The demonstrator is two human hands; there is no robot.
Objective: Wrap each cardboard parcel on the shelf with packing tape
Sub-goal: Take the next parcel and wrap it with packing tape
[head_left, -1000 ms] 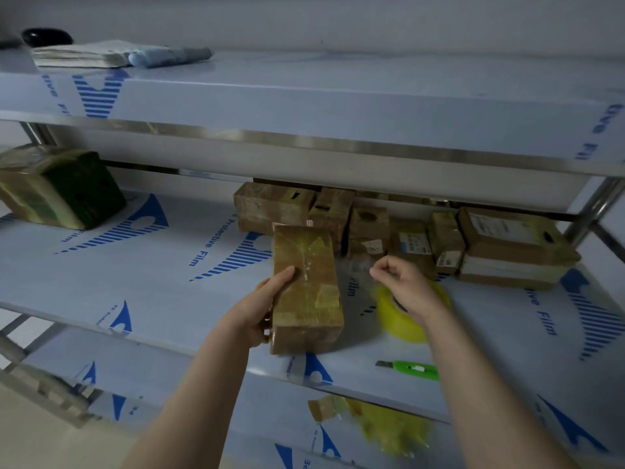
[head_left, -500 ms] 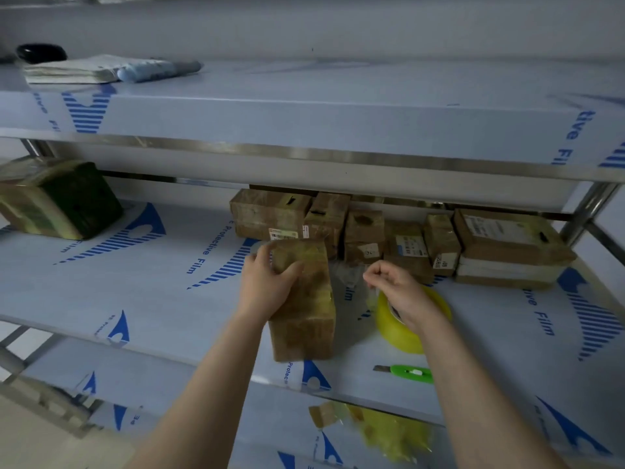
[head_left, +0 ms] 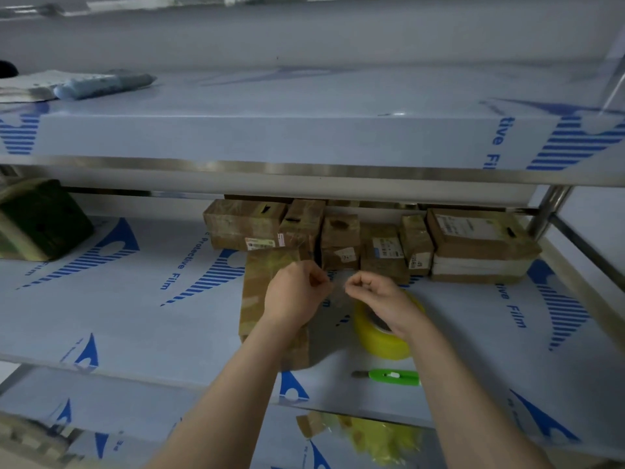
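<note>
A long cardboard parcel [head_left: 260,292], wrapped in glossy tape, lies on the middle shelf [head_left: 135,316] pointing away from me. My left hand [head_left: 292,294] hovers over its far right edge. My right hand [head_left: 378,297] is just to the right. Both hands pinch the ends of a clear strip of tape [head_left: 336,286] stretched between them. The yellow tape roll [head_left: 382,336] lies under my right wrist. Several more cardboard parcels [head_left: 365,242] stand in a row at the back of the shelf.
A green box cutter [head_left: 394,378] lies near the shelf's front edge, right of the parcel. A dark green wrapped parcel [head_left: 37,221] sits at the far left. Crumpled yellow tape scraps [head_left: 372,438] lie on the lower shelf. Folded papers [head_left: 77,84] rest on the top shelf.
My left hand has left the parcel's side and moved right to meet my right hand. Both now pinch the tape strip above the parcel's far end.
</note>
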